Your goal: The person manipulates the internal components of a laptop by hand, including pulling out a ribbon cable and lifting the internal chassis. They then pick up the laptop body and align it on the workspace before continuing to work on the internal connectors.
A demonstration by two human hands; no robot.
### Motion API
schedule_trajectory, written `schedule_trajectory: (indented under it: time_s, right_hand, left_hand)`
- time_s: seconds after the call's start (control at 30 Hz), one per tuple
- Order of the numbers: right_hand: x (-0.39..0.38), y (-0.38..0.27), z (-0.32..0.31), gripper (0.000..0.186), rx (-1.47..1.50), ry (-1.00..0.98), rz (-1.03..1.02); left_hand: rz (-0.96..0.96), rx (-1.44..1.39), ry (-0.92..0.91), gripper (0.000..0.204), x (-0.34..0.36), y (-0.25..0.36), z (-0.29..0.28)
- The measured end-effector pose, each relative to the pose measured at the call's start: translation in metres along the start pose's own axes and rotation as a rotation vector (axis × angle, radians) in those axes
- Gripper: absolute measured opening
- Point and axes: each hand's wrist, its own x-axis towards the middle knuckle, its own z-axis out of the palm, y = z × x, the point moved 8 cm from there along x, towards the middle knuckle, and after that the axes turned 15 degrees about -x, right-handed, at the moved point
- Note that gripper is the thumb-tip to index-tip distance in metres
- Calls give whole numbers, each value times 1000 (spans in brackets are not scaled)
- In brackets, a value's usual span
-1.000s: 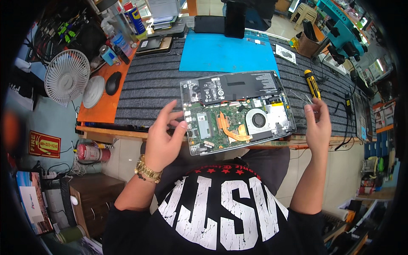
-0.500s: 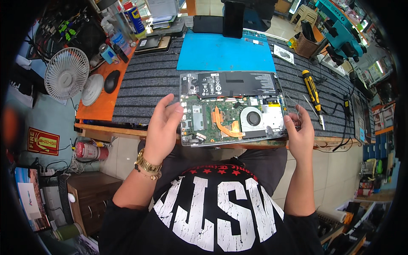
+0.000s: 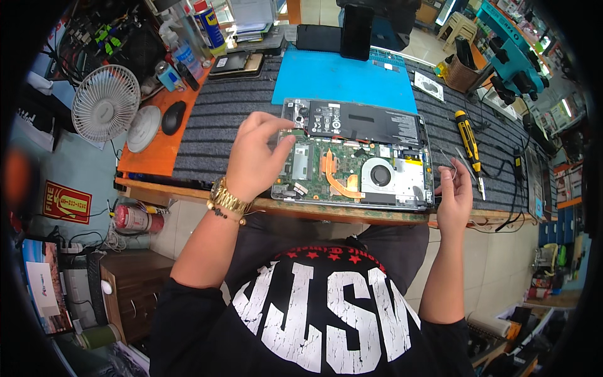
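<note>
An opened laptop base (image 3: 352, 203) lies at the table's front edge, its insides facing up. Across its far half sits a black battery (image 3: 367, 124); nearer me are the green board, a copper heat pipe (image 3: 331, 173) and a round fan (image 3: 380, 176). My left hand (image 3: 259, 154) reaches over the laptop's left side, thumb and forefinger apart near the upper left corner, holding nothing I can see. By the right edge, my right hand (image 3: 456, 195) has curled fingers around a thin metal tool (image 3: 448, 157), which looks like tweezers and is partly hidden.
Behind the laptop lies a blue mat (image 3: 345, 78), with a phone (image 3: 357, 32) standing at its back. A yellow screwdriver (image 3: 467, 141) rests on the right of the striped cloth. On the left are a mouse (image 3: 173, 118), a white fan (image 3: 105, 103) and a spray can (image 3: 209, 25).
My left hand has left the laptop's left edge and moved up and over its upper left part. The laptop now lies flatter on the table; my right hand has drawn slightly off its edge.
</note>
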Motion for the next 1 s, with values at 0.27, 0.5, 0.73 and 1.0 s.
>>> schedule_trajectory:
  time_s: [0.27, 0.5, 0.73, 1.0]
  right_hand:
    - [0, 20, -4, 36, 55, 98, -55]
    - [1, 21, -2, 36, 49, 88, -71]
    - [0, 22, -1, 36, 45, 88, -78]
    - [0, 19, -1, 36, 45, 94, -90]
  left_hand:
    - [241, 113, -192, 24, 16, 7, 30]
    - [163, -15, -167, 27, 13, -13, 28]
    - [133, -43, -169, 27, 16, -17, 27]
    - [234, 85, -203, 25, 14, -8, 28]
